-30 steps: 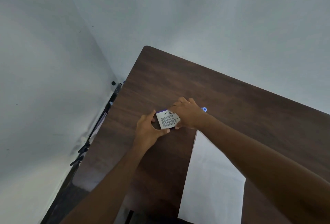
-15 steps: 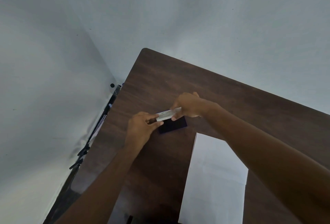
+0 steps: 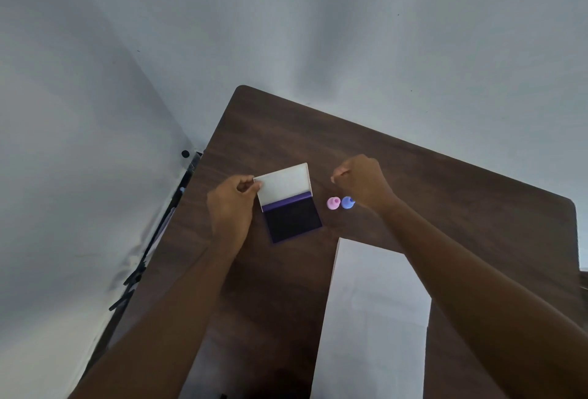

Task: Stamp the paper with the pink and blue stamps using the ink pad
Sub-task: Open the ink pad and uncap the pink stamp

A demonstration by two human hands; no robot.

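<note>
The flat rectangular ink pad (image 3: 292,219) lies open on the dark wood-grain worktop (image 3: 445,182), its dark purple inking face up and its white hinged lid (image 3: 284,185) folded back on the far side. The left hand (image 3: 232,204) pinches the lid's far-left corner between thumb and fingertips. Just right of the ink pad stand the small pink round-topped stamp (image 3: 333,203) and the small blue round-topped stamp (image 3: 347,202), side by side and nearly touching. The right hand (image 3: 362,180) hovers beyond and right of the pad, above the two stamps, fingers curled into a loose fist that holds nothing. The white sheet of paper (image 3: 378,309) lies nearer the person than the pad, to the pad's right, with no marks visible on it.

Judging from this, no stamping has been done yet. The risks lie in what follows. The lid may swing back over the pad if released before it settles. With the stamps so close together, reaching for one could topple the other. The bare left wrist sits just beside the wet pad, so a careless shift could pick up ink and smear the paper.
</note>
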